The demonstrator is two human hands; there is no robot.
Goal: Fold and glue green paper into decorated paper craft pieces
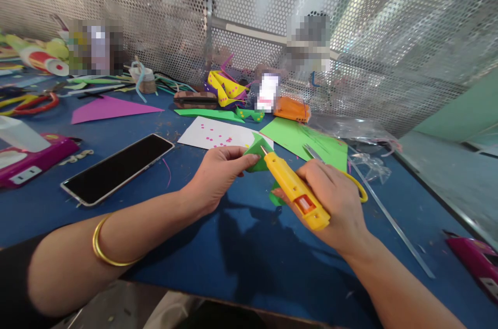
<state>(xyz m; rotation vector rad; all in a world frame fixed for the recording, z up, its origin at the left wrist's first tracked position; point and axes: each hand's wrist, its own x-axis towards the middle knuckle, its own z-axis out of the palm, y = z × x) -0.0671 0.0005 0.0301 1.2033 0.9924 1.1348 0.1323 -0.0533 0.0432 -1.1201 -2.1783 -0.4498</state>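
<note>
My left hand (217,170) pinches a small folded piece of green paper (257,155) above the blue table (241,251). My right hand (330,199) grips a yellow glue gun (295,191), whose metal nozzle touches the green paper's edge. Another bit of green paper (275,197) shows under the gun, beside my right fingers. A gold bangle (101,246) circles my left forearm.
A black phone (116,167) lies left of my hands. Behind them lie a white sheet with pink dots (212,134), a green sheet (307,139), scissors with a yellow handle (360,186) and a purple triangle (109,108). Craft scraps line the perforated metal wall (249,12). Pink tools (476,261) sit at both edges.
</note>
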